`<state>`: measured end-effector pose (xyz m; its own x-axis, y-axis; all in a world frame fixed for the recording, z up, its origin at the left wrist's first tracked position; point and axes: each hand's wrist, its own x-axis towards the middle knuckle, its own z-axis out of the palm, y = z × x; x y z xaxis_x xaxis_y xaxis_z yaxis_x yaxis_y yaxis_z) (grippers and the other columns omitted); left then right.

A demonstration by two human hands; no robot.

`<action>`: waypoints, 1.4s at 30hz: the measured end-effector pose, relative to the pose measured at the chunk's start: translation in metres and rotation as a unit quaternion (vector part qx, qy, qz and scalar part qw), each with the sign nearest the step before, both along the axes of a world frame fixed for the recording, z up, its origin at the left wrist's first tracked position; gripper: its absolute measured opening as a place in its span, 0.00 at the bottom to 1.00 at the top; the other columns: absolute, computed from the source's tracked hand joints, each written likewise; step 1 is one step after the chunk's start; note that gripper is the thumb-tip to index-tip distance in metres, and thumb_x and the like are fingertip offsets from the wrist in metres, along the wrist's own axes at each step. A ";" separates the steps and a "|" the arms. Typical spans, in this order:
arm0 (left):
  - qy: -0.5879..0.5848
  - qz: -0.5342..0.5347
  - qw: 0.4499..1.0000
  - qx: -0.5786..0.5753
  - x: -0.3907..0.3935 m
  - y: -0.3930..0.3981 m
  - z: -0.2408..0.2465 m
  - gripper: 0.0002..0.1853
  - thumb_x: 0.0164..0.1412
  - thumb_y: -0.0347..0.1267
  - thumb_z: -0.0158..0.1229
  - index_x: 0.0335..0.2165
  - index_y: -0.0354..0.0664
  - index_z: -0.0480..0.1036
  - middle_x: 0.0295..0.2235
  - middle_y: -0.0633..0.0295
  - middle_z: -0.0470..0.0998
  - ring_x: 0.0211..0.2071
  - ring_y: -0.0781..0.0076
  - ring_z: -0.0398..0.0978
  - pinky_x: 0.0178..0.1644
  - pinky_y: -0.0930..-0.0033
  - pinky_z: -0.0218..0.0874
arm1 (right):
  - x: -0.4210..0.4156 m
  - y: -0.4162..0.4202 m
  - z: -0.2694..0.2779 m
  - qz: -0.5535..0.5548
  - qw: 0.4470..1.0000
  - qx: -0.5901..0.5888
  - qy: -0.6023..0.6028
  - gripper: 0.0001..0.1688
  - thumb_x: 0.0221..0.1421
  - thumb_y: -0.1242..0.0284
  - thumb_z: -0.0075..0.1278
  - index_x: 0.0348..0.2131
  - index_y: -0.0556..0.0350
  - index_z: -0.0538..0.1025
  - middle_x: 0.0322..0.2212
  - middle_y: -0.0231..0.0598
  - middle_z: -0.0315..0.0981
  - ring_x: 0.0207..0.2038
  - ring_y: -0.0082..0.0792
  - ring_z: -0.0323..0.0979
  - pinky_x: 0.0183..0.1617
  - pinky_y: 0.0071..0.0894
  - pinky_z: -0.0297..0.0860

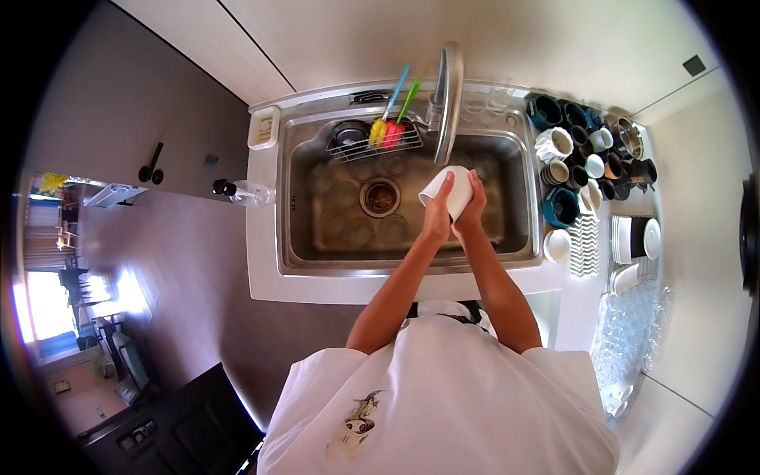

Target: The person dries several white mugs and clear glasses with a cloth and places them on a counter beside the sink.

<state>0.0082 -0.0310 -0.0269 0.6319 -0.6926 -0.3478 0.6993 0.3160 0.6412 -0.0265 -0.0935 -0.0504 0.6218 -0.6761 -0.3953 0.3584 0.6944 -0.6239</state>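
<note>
Both hands hold a white cup or bowl [455, 189], tilted, over the right half of the stainless-steel sink [522, 225]. My left hand [438, 212] grips its near left side, thumb up along the wall. My right hand [473, 205] closes around its right side. The curved metal faucet [451, 101] ends just above the cup; I cannot tell whether water runs. Below lie several round shapes like glasses [395, 227] at the basin bottom, seemingly under water. The drain strainer [380, 198] sits left of my hands. The cup's inside is mostly hidden.
A wire rack [380, 148] at the sink's back holds yellow and red scrubbers [392, 133]. Crowded cups [561, 208], stacked white plates [621, 238] and many clear glasses [623, 338] stand right. A clear bottle [252, 193] and a white soap dish [263, 127] stand left.
</note>
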 end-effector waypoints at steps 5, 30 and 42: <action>-0.135 0.090 0.979 0.122 -0.012 -0.002 0.017 0.29 0.59 0.52 0.46 0.39 0.34 0.70 0.35 0.58 0.72 0.36 0.73 0.70 0.41 0.71 0.62 | -0.010 0.005 0.014 0.037 0.998 0.047 -0.034 0.21 0.54 0.54 0.41 0.36 0.51 0.71 0.32 0.37 0.71 0.34 0.33 0.70 0.40 0.31 0.67; -0.609 -0.089 0.788 -0.008 0.007 -0.030 0.041 0.32 0.41 0.47 0.61 0.42 0.36 0.67 0.38 0.52 0.71 0.40 0.51 0.69 0.46 0.60 0.58 | -0.020 -0.031 0.028 0.022 0.991 0.025 -0.133 0.26 0.56 0.51 0.37 0.34 0.56 0.71 0.30 0.41 0.71 0.34 0.39 0.71 0.40 0.38 0.68; -0.518 -0.055 0.852 -0.053 0.010 -0.032 0.013 0.27 0.50 0.43 0.56 0.45 0.36 0.65 0.41 0.55 0.70 0.43 0.59 0.69 0.48 0.63 0.58 | 0.000 -0.039 -0.009 -0.061 0.979 -0.194 0.015 0.27 0.55 0.53 0.45 0.38 0.61 0.72 0.32 0.36 0.70 0.35 0.26 0.67 0.40 0.26 0.64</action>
